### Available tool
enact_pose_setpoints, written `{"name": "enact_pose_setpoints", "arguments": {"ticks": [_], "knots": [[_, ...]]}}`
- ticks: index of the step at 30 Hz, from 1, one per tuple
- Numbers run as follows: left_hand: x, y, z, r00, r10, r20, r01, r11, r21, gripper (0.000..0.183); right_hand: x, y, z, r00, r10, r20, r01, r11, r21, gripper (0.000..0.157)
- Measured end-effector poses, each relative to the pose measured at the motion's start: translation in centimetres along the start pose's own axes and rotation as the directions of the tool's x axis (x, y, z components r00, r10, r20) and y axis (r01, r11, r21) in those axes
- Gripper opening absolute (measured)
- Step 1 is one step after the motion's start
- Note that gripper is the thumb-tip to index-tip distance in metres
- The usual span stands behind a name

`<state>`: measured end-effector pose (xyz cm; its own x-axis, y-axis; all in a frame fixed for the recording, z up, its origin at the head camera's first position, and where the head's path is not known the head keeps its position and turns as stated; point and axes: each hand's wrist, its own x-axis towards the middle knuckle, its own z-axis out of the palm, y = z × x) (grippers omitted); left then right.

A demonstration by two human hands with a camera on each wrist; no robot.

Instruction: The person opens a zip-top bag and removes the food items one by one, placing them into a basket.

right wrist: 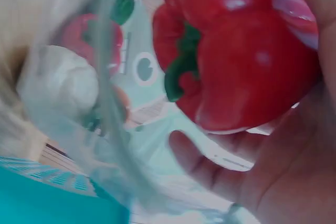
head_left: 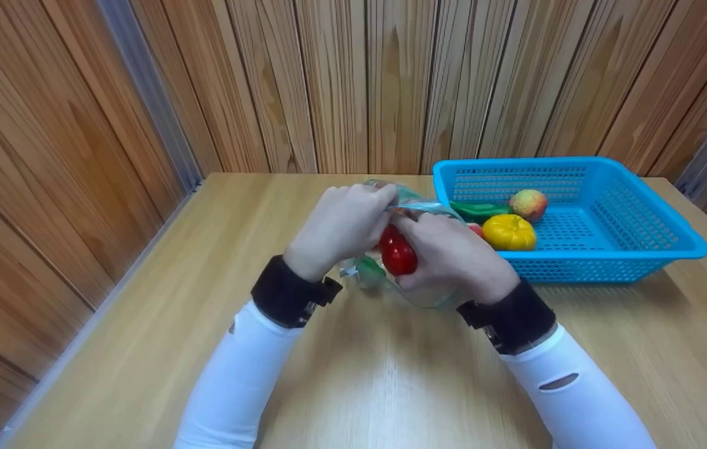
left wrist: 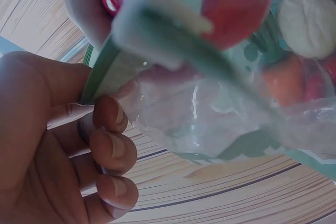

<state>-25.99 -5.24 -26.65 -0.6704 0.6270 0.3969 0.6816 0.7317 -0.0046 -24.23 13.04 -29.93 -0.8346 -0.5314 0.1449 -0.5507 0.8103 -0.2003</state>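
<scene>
My left hand [head_left: 350, 221] pinches the green-edged rim of a clear plastic bag [left wrist: 173, 114] between thumb and forefinger, the other fingers curled loosely below. My right hand [head_left: 453, 249] holds a glossy red bell pepper [right wrist: 247, 51] with a green stem at the bag's mouth, palm and fingers around it. Through the bag's film show a white garlic bulb [left wrist: 307, 19], an orange piece [left wrist: 286, 80] and a pinkish-red round thing [right wrist: 94, 40] with a green top. The bag hangs close over the table, partly hidden by both hands.
A blue plastic basket [head_left: 578, 255] stands right of the bag on the wooden table [head_left: 353, 374]. In it lie a yellow pumpkin [head_left: 509, 232], a red-and-yellow peach-like fruit [head_left: 528, 204] and a long green pepper [head_left: 478, 210]. Wood-plank walls [head_left: 341, 87] rise behind and at the left.
</scene>
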Motion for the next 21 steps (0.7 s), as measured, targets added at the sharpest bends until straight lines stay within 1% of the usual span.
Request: {"name": "enact_pose_setpoints", "arguments": {"ticks": [5,9,12,15,18,21], "knots": [[0.1,0.1,-0.1,1.000,0.003,0.014,-0.003,1.000,0.000,0.014,-0.9,-1.2,-0.8,0.999,-0.010,0.042,0.013,0.997,-0.080,0.085],[0.1,0.0,-0.2,1.000,-0.003,0.023,0.003,1.000,-0.005,0.016,-1.6,-2.4,-1.3,0.998,-0.035,0.042,0.040,0.992,-0.117,0.089],[0.1,0.0,-0.2,0.999,-0.012,0.030,0.012,1.000,-0.014,0.018,-2.1,-3.1,-1.7,0.998,-0.061,0.032,0.064,0.991,-0.119,0.090],[0.0,0.0,-0.2,0.999,-0.022,0.034,0.023,1.000,-0.020,0.017,-2.5,-3.3,-2.3,0.997,-0.076,0.015,0.077,0.991,-0.114,0.086],[0.0,0.0,-0.1,0.999,-0.019,0.027,0.019,1.000,-0.013,0.015,-2.7,-3.1,-3.0,0.998,-0.062,-0.003,0.061,0.993,-0.097,0.080],[0.0,0.0,0.1,1.000,-0.004,0.013,0.004,1.000,-0.001,0.015,-3.0,-2.6,-3.8,1.000,-0.024,-0.006,0.024,0.998,-0.057,0.078]]}}
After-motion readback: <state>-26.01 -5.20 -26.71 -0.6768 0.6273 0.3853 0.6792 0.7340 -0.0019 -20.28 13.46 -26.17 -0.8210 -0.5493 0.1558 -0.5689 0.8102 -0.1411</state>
